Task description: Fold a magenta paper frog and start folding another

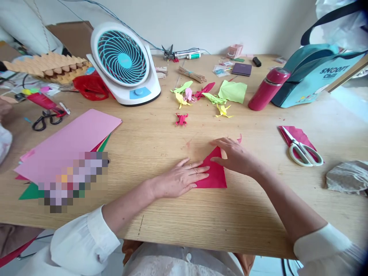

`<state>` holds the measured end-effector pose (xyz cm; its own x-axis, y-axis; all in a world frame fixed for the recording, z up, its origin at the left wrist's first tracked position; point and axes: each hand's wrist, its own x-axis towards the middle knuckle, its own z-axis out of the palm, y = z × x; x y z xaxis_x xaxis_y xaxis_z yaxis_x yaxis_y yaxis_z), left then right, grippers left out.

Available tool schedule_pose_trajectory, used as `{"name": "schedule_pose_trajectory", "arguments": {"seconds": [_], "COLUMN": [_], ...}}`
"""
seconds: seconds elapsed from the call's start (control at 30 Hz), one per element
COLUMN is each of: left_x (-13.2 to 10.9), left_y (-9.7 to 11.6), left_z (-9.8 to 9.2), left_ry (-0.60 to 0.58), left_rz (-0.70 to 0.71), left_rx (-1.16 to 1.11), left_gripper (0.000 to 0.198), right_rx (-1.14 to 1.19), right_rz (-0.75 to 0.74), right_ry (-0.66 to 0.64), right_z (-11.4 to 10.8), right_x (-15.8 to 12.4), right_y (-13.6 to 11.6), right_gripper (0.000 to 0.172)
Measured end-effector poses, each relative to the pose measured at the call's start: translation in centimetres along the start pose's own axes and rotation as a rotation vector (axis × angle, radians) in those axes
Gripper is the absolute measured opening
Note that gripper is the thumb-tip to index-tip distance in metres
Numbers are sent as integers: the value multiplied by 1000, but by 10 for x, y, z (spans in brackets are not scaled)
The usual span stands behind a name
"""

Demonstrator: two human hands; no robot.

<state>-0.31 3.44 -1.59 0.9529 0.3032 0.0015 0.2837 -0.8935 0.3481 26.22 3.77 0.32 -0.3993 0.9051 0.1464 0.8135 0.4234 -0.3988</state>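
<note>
A red sheet of paper [215, 177] lies on the table in front of me, its visible part shaped like a triangle. My left hand [184, 178] rests flat on its left side, fingers stretched out over the paper. At the sheet's upper corner is my right hand [225, 151], fingers slightly bent and thumb apart, touching the paper. Just beyond sits a small red origami frog [181, 119]. To the right, scissors [305, 150] with white handles lie on another piece of red paper [287, 132].
Colored paper sheets [74, 142] are stacked at left, partly under a blurred patch. Behind stand a white fan [123, 65], a red thermos [268, 88] and a turquoise bag [313, 76]. Folded paper figures [184, 99] and a green sheet [232, 91] lie mid-table. Another person's sleeve [4, 142] shows far left.
</note>
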Motion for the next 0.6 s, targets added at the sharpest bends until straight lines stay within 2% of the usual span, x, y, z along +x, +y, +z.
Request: {"name": "schedule_pose_trajectory", "arguments": {"seconds": [0.17,0.23,0.33,0.43,0.6], "left_x": [-3,-1,9,22,34], "left_y": [-3,-2,2,8,16], "left_z": [-5,-9,-17,-25,-32], "left_ry": [86,140,193,156,225], "left_rz": [-9,-70,-205,-294,-429], "left_rx": [-34,-27,-2,-13,-269], "left_gripper": [49,48,43,30,9], "right_rx": [56,116,258,385,481], "right_rz": [88,125,209,229,219], "right_ry": [-161,-159,-55,77,182], "right_z": [-5,-8,-8,-3,2], "right_x": [-3,-12,-24,-33,-42], "right_y": [1,-3,-14,-26,-38], "right_gripper": [7,5,7,6,7]}}
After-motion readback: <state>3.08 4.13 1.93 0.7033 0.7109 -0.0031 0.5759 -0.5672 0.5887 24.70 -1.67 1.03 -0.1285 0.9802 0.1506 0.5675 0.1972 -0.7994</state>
